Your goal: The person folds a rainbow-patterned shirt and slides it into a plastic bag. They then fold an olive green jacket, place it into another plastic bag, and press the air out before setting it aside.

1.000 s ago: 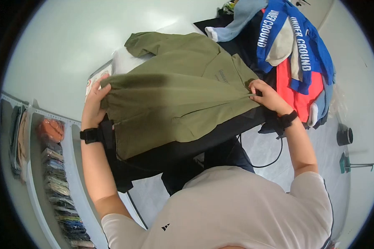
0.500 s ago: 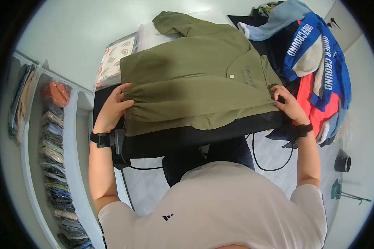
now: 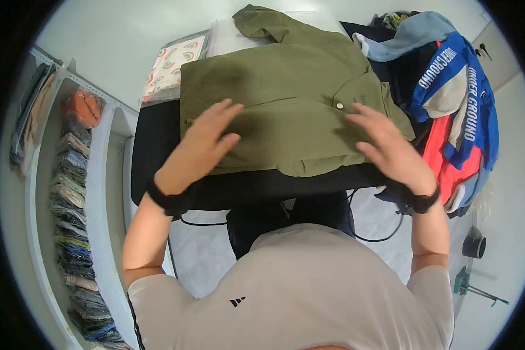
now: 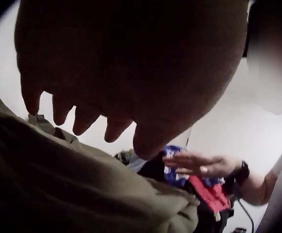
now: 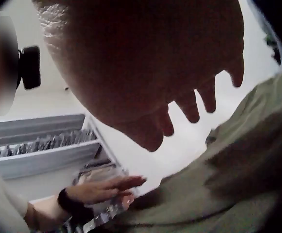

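An olive-green jacket (image 3: 274,128) lies spread on a black table, one sleeve (image 3: 274,24) reaching to the back. A white snap button and small dark lettering show on its right part. My left hand (image 3: 199,146) hovers over the jacket's left part, fingers spread and holding nothing. Over the right part, near the lettering, my right hand (image 3: 394,143) is also spread, with nothing in it. In the left wrist view the spread fingers (image 4: 82,116) stand above the green cloth (image 4: 73,174). The right wrist view shows the fingers (image 5: 187,107) raised above the cloth too.
Behind the jacket on the left lies a bagged white cloth with rainbow print (image 3: 175,64). Blue, cream and red clothes (image 3: 449,105) are heaped at the right. Shelves of bagged clothes (image 3: 73,198) line the left side. A black cable (image 3: 385,236) hangs below the table's front edge.
Both hands have let go of the jacket's edges and moved inward over it, fingers now spread. The jacket, earlier lifted and pulled between them, now lies flatter on the table.
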Motion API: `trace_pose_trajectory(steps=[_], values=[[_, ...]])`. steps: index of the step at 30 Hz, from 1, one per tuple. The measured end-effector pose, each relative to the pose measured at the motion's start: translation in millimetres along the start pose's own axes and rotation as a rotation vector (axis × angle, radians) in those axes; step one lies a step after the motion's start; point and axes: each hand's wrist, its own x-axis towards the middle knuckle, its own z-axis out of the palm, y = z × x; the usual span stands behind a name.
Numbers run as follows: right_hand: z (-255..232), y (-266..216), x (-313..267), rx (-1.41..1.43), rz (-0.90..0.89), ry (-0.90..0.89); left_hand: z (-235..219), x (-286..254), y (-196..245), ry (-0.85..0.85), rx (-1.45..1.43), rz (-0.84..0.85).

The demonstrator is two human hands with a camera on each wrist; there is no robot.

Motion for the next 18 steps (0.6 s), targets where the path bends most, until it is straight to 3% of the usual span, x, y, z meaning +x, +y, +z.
trace_pose_trajectory(steps=[1,3,4,5,6,11,12,13,14,16,18], values=[[13.8,-13.0,11.6,-0.091,-0.038,-0.02,7.0,3.5,5.6,-0.001,0.003,0.002],[43.8,-21.1,21.4,-0.264,-0.016,-0.135,23.7,4.9,6.8,-0.266,0.397,-0.093],[55.1,-19.2,22.1,-0.359,0.005,-0.214,30.9,0.7,-1.2,-0.261,0.404,-0.089],[66.9,-13.5,19.6,-0.362,0.005,-0.205,39.3,-5.9,-12.4,-0.35,0.45,-0.151],[77.2,-7.5,15.5,-0.353,0.049,-0.306,41.5,-9.3,-18.0,-0.439,0.494,-0.215],[61.0,-7.7,22.5,-0.306,0.092,-0.589,25.4,-0.7,-26.4,-0.565,0.422,-0.262],[50.3,-2.3,27.6,-0.316,0.089,-0.572,11.6,5.9,-35.3,-0.632,0.232,-0.256],[37.1,11.4,32.0,-0.101,0.021,-0.639,-3.6,13.2,-43.7,-0.696,0.042,-0.244],[22.3,23.5,38.5,0.113,-0.048,-0.701,-24.6,20.8,-44.8,-0.682,0.057,-0.235],[-17.7,33.6,58.7,0.214,-0.093,-0.692,-67.5,36.0,-46.7,-0.402,-0.536,-0.361],[-62.3,34.3,84.1,0.143,0.076,-0.692,-85.8,52.2,-81.9,-0.105,-0.374,-0.322]])
